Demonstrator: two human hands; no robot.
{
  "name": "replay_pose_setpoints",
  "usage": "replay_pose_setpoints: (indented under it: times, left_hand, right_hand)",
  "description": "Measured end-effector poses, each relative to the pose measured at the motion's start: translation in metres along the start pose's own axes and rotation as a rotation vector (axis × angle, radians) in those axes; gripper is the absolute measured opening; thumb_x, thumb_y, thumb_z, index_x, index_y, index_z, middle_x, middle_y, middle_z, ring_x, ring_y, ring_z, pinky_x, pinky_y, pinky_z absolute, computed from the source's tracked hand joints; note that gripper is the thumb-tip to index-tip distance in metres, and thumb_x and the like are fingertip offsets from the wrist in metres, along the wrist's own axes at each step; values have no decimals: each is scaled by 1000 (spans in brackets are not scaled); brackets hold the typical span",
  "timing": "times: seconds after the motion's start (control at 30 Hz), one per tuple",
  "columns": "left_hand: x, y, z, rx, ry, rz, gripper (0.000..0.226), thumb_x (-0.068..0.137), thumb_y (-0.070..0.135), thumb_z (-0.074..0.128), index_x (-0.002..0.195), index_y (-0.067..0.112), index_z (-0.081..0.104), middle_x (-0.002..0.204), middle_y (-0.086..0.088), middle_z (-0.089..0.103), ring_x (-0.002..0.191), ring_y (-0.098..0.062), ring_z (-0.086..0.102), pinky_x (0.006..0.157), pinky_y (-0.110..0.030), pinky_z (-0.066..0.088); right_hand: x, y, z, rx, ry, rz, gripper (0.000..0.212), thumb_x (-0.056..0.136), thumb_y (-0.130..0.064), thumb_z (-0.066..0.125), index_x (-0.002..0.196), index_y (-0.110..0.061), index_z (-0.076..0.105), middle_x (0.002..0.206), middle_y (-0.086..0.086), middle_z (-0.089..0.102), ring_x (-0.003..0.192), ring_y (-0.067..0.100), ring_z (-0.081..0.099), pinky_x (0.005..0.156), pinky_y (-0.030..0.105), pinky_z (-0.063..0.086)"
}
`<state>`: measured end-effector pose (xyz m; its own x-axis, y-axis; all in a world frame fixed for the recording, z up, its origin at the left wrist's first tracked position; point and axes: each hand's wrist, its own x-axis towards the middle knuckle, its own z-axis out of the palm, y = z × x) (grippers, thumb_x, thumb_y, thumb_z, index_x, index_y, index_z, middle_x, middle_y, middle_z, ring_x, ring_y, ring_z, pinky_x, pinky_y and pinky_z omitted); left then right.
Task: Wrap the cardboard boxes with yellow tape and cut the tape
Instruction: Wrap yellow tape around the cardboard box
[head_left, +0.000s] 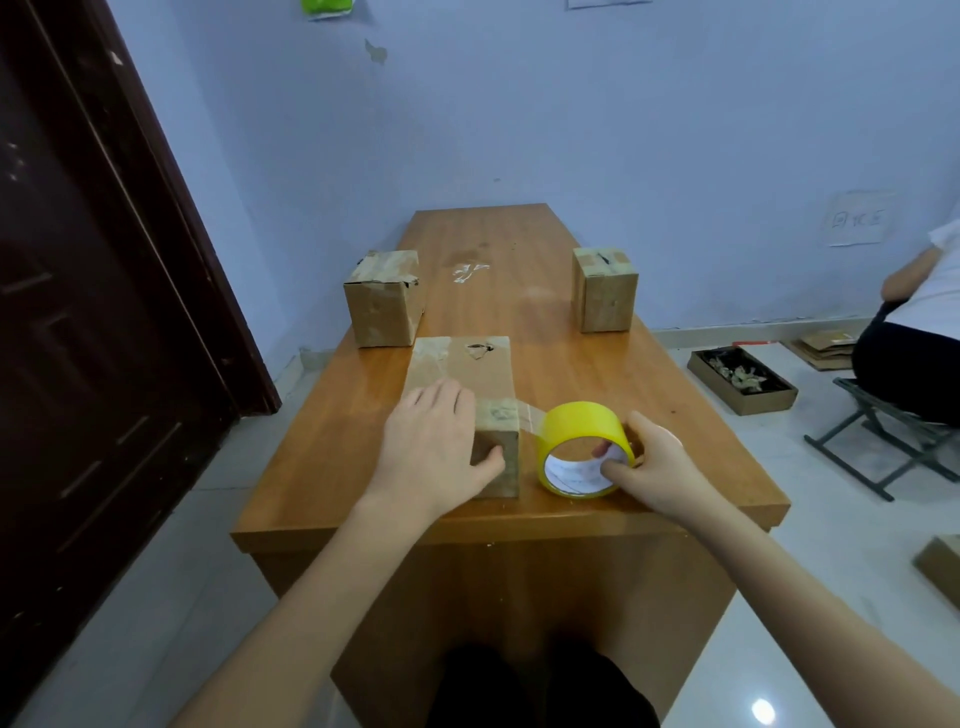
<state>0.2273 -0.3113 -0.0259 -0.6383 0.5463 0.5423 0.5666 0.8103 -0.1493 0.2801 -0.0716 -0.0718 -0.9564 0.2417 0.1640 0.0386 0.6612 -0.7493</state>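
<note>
Long cardboard box (460, 387) lying lengthwise on the wooden table (571, 358), near end close to the front edge. Left hand (434, 444) laid flat over the near end of that box, fingers straight on the top, thumb pressed against the end face. Roll of yellow tape (582, 448) just right of the box, standing on its edge on the table, open core facing the camera. Right hand (652, 462) gripping the roll, fingertips hooked inside the white core, thumb at the outer rim. Short strip of tape (527, 415) stretched from the roll to the top of the box near the left hand, looking almost clear against the cardboard. Two smaller boxes further back: one (383, 297) at the left edge of the table, another (604, 289) at the right edge, both with old tape on top, well apart from each other. Dark door (98, 312) at the left, pale blue wall (519, 114) behind. On the floor to the right, a shallow tray of scraps (742, 380) and a seated person (919, 332) on a folding stool (883, 441).
</note>
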Motion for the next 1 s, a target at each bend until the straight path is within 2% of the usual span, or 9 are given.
replay_pose_setpoints:
  times: [0.1,0.17,0.3,0.4,0.57,0.67,0.77,0.9,1.0]
  left_hand:
    - [4,5,8,47,30,163,61,81,44,54,119,-3,59,129,-18,57,123,-29,52,105,-43,39]
    - [2,4,17,7,62,266,57,85,34,60,128,-3,54,133,-17,55,124,-27,53,105,-42,38]
    - [4,4,25,-153,105,234,57,72,16,80,122,-3,59,124,-16,62,115,-27,60,97,-40,44]
    - [3,2,28,-143,123,251,49,80,20,67,123,-1,59,125,-13,62,116,-26,59,98,-38,44]
    - [4,-3,19,-251,-10,222,56,90,37,44,144,22,39,136,0,55,128,-16,49,103,-29,37]
    - [12,-4,12,-217,-38,276,47,88,47,40,127,29,59,125,-1,62,113,-21,60,82,-34,52]
    - [30,-6,5,-208,-57,334,45,85,55,41,107,29,70,98,2,66,84,-18,63,61,-29,48]
    - [46,-7,7,-308,-153,517,43,87,47,48,111,18,67,113,-1,63,106,-18,58,86,-34,47]
    - [43,-13,14,-468,-215,556,35,89,36,51,114,15,65,121,1,62,122,-14,51,102,-32,40]
  right_hand:
    - [1,7,3,-50,1,-44,32,78,-12,66,73,-16,34,65,-2,37,59,14,34,54,30,28]
    - [2,10,4,-47,3,-54,27,80,-13,66,79,-10,39,67,0,38,62,16,36,54,30,28]
    - [5,11,3,-6,-11,-72,27,80,-14,69,98,-13,48,84,3,59,78,23,56,68,36,47]
    - [3,4,2,99,-25,-117,44,81,-9,69,114,-25,45,98,-9,59,92,4,56,70,11,46]
    - [3,5,-6,99,-47,-258,66,84,4,56,124,-46,39,94,-10,60,88,11,61,77,18,47]
    - [8,8,-18,40,15,-322,70,82,5,53,119,-54,42,102,-23,59,89,5,57,77,22,46]
    - [14,4,-25,-77,2,-368,65,79,-5,53,122,-54,44,107,0,59,94,23,58,76,42,52]
    - [17,4,-23,-176,-77,-363,65,81,-2,54,127,-46,43,105,-1,58,89,23,58,74,47,52]
    - [15,10,-22,-124,-64,-347,64,83,-1,54,122,-50,40,99,-15,57,88,11,57,78,35,51]
